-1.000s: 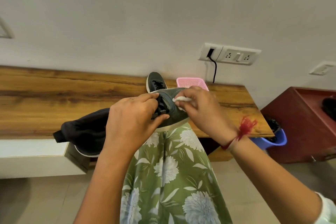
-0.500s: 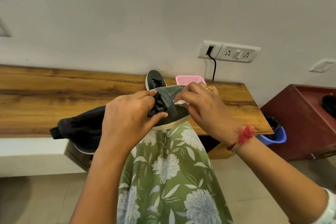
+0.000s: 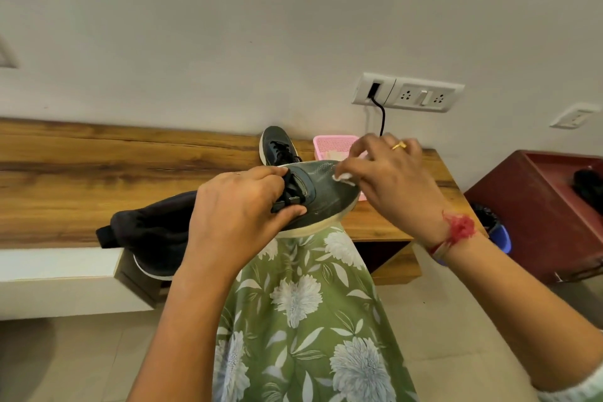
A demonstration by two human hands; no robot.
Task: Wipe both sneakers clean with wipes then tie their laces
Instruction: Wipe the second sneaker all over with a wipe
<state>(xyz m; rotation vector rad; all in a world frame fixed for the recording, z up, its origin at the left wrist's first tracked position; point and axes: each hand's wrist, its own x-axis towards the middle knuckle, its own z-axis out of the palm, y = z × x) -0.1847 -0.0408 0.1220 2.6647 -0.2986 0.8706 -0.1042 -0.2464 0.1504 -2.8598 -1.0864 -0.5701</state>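
Head view, held sneaker (image 3: 321, 194): grey-green upper with a pale sole, resting on the person's lap over the green floral garment (image 3: 303, 310), toe pointing away toward the wooden bench (image 3: 98, 179).
Head view, left hand (image 3: 235, 215): closed around the laced midfoot, thumb under the side wall, fingers curled over the black laces (image 3: 288, 194); it steadies the shoe.
Head view, right hand (image 3: 388, 183): thumb and forefinger pinch a small white wipe (image 3: 342, 177) against the toe cap; the other fingers are loosely spread and raised.
Head view, second sneaker (image 3: 277, 145): stands on the bench behind the held one, beside the pink basket (image 3: 332, 145); its laces look loose.
Handling, shoe: judged light enough for one hand; mesh upper likely soft and yielding under pressure, sole rim firm. The midfoot or heel offers the surest hold.
Handling, wipe: thin, limp, probably damp; it bunches easily, so a fingertip pinch suits it.
Handling, laces: flexible cord, unreliable as a grip.
Other: dark cloth (image 3: 146, 225) lies on the bench edge, left.
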